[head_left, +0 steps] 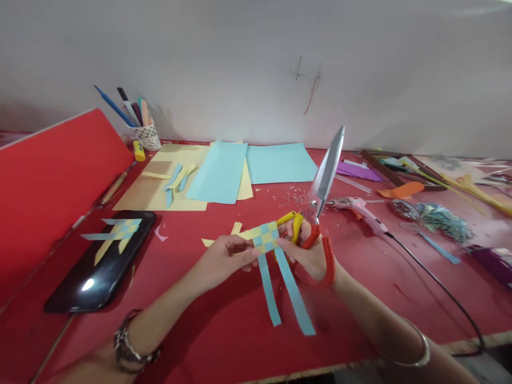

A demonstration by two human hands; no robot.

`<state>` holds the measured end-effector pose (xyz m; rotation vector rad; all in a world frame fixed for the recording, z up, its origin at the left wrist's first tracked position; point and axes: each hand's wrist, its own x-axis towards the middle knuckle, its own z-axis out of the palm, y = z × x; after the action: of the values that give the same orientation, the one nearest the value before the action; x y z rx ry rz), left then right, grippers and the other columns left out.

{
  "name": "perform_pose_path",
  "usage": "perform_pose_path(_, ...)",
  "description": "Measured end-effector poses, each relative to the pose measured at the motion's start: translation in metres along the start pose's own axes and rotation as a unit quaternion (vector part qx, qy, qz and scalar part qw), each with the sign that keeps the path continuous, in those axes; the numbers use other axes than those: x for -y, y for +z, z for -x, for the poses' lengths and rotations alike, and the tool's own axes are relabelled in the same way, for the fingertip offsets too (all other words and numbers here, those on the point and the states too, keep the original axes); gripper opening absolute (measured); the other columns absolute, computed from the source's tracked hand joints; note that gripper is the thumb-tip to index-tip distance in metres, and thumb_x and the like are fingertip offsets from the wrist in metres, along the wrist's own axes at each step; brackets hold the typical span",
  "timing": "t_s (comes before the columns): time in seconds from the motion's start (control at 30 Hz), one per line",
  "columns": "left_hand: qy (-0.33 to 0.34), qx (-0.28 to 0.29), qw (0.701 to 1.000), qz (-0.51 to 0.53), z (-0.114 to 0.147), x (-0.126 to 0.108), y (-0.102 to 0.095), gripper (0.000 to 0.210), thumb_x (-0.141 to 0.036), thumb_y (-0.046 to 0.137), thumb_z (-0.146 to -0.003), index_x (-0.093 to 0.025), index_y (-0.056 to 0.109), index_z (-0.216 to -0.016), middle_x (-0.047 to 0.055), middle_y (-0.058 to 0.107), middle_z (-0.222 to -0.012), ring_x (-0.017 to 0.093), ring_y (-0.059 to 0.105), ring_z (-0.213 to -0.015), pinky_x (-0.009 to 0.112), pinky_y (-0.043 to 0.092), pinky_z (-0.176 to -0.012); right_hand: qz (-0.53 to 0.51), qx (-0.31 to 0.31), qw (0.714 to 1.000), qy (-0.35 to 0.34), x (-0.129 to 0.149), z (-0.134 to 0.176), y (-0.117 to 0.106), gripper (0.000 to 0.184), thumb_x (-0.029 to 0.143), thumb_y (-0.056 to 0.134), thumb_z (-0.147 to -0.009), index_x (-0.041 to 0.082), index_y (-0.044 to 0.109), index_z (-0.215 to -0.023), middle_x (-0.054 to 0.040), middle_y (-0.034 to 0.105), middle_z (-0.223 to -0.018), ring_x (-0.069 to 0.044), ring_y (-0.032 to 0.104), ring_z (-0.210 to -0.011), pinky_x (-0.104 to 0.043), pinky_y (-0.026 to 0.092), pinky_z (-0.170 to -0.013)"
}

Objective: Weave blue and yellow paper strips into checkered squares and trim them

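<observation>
Between my two hands is a small woven paper piece (266, 238), a checker of yellow and blue strips. Two long blue strips hang from its lower side, and yellow ends reach out to the left. My left hand (224, 261) pinches its left edge between thumb and fingers. At the right edge, the thumb and fingers of my right hand (306, 250) press on the weave. Scissors (326, 170) with red and yellow handles also hang on my right hand, blades pointing up and away. Some of the right fingers are hidden behind the paper and handles.
A black phone (100, 266) with another woven piece (127, 229) on it lies left. Behind are blue paper sheets (282, 162), yellow paper (160, 200) and a pen cup (147, 136). A pink glue gun (360, 210) with a black cord lies right, near a yarn bundle (446, 221).
</observation>
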<state>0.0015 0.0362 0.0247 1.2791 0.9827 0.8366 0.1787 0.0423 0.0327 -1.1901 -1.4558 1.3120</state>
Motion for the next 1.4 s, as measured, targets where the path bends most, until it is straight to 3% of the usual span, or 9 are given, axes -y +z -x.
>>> perform_pose_path(0.1, 0.017, -0.036, 0.997, -0.063, 0.0, 0.0, 0.001, 0.029, -0.038, 0.056, -0.07, -0.019, 0.058, -0.048, 0.0, 0.053, -0.045, 0.012, 0.05, -0.044, 0.023, 0.042, -0.046, 0.002, 0.017, 1.0, 0.002, -0.002, 0.001, 0.0, 0.033, 0.037, 0.062, -0.067, 0.022, 0.033, -0.064, 0.0077, 0.043, -0.058, -0.003, 0.035, -0.038, -0.02, 0.033, -0.037)
perform_pose_path(0.27, 0.051, -0.162, 0.982, -0.077, -0.002, -0.001, -0.011, 0.026, -0.039, 0.06, -0.066, -0.019, 0.055, -0.051, -0.004, 0.046, -0.046, 0.01, 0.044, -0.043, 0.02, 0.037, -0.043, 0.024, 0.076, 0.996, -0.027, -0.01, -0.001, -0.016, 0.033, 0.048, 0.047, -0.081, 0.022, 0.035, -0.066, 0.0078, 0.036, -0.049, -0.008, 0.036, -0.043, -0.024, 0.034, -0.044)
perform_pose_path(0.4, 0.091, -0.25, 0.962, -0.06, -0.002, -0.006, -0.023, 0.023, -0.038, 0.06, -0.066, -0.019, 0.056, -0.056, -0.003, 0.051, -0.052, 0.01, 0.046, -0.049, 0.021, 0.038, -0.046, 0.138, 0.102, 0.982, -0.074, -0.005, -0.002, -0.036, 0.038, 0.06, 0.04, -0.079, 0.022, 0.04, -0.077, 0.0034, 0.041, -0.065, -0.01, 0.038, -0.053, -0.025, 0.035, -0.05)
perform_pose_path(0.53, 0.132, -0.347, 0.926, -0.075, -0.001, -0.011, -0.03, 0.023, -0.038, 0.064, -0.061, -0.02, 0.053, -0.053, -0.004, 0.049, -0.048, 0.01, 0.044, -0.047, 0.022, 0.038, -0.045, 0.357, 0.04, 0.93, -0.076, 0.01, -0.002, -0.041, 0.044, 0.064, 0.049, -0.069, 0.022, 0.035, -0.07, 0.0032, 0.04, -0.065, -0.011, 0.035, -0.054, -0.024, 0.03, -0.05)
perform_pose_path(0.63, 0.162, -0.396, 0.899, -0.092, -0.001, -0.013, -0.035, 0.021, -0.038, 0.064, -0.06, -0.02, 0.055, -0.054, -0.003, 0.052, -0.05, 0.011, 0.047, -0.048, 0.022, 0.038, -0.045, 0.452, 0.025, 0.888, -0.08, 0.017, -0.003, -0.036, 0.05, 0.067, 0.048, -0.066, 0.022, 0.028, -0.06, 0.0042, 0.036, -0.057, -0.01, 0.028, -0.049, -0.023, 0.023, -0.047)
perform_pose_path(0.8, 0.188, -0.399, 0.894, -0.075, -0.001, -0.014, -0.042, 0.021, -0.037, 0.063, -0.063, -0.02, 0.056, -0.056, -0.001, 0.058, -0.057, 0.012, 0.052, -0.052, 0.022, 0.041, -0.045, 0.498, 0.038, 0.863, -0.076, 0.018, -0.005, -0.031, 0.051, 0.068, 0.048, -0.067, 0.022, 0.029, -0.059, 0.0038, 0.036, -0.056, -0.009, 0.027, -0.048, -0.022, 0.022, -0.046)
perform_pose_path(1.03, 0.178, -0.386, 0.902, -0.075, 0.002, -0.017, -0.042, 0.013, -0.032, 0.065, -0.065, -0.02, 0.061, -0.06, -0.001, 0.063, -0.06, 0.014, 0.058, -0.056, 0.024, 0.048, -0.052, 0.508, 0.061, 0.857, -0.063, 0.02, -0.003, -0.031, 0.048, 0.066, 0.05, -0.065, 0.021, 0.035, -0.06, 0.0031, 0.039, -0.057, -0.01, 0.029, -0.048, -0.022, 0.022, -0.046)
perform_pose_path(1.4, 0.183, -0.389, 0.898, -0.091, 0.001, -0.013, -0.044, 0.02, -0.035, 0.065, -0.064, -0.02, 0.056, -0.055, -0.002, 0.057, -0.052, 0.011, 0.053, -0.046, 0.02, 0.04, -0.04, 0.515, 0.093, 0.851, -0.035, 0.023, -0.003, -0.03, 0.038, 0.049, 0.056, -0.066, 0.021, 0.031, -0.058, 0.004, 0.037, -0.057, -0.009, 0.03, -0.049, -0.021, 0.024, -0.046)
